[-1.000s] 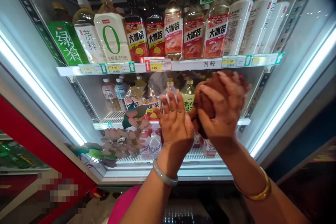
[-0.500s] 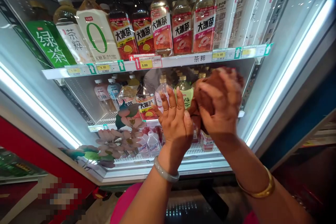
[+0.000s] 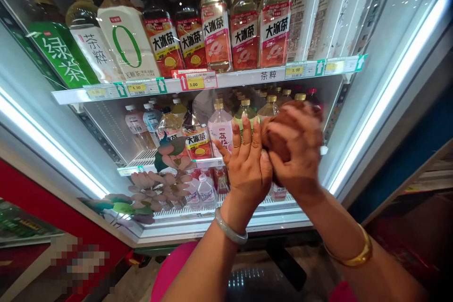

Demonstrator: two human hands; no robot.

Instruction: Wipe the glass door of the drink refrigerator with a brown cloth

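Observation:
My right hand (image 3: 300,160) is closed around a bunched brown cloth (image 3: 278,134), pressed up against the glass front of a lit drinks cooler. Its fingers are slightly blurred. Beside it, touching or nearly touching the cloth, my left hand (image 3: 249,167) lies flat toward the glass with fingers spread and holds nothing. Behind the hands, inside the cooler, stand a pink-labelled bottle (image 3: 220,134) and a green-labelled bottle (image 3: 245,112), the latter partly hidden by my left fingers. A pale bangle (image 3: 230,229) circles my left wrist and a gold one (image 3: 359,252) my right.
Large tea bottles (image 3: 244,33) line the upper shelf, above a strip of price tags (image 3: 194,82). Flower decals (image 3: 159,188) mark the glass at lower left. Lit strips (image 3: 389,94) run along both cooler sides. A red panel (image 3: 42,203) borders the left.
My left hand has shifted right and slightly down, closer to the cloth, uncovering the pink-labelled bottle. My right hand and the cloth have moved slightly left and down.

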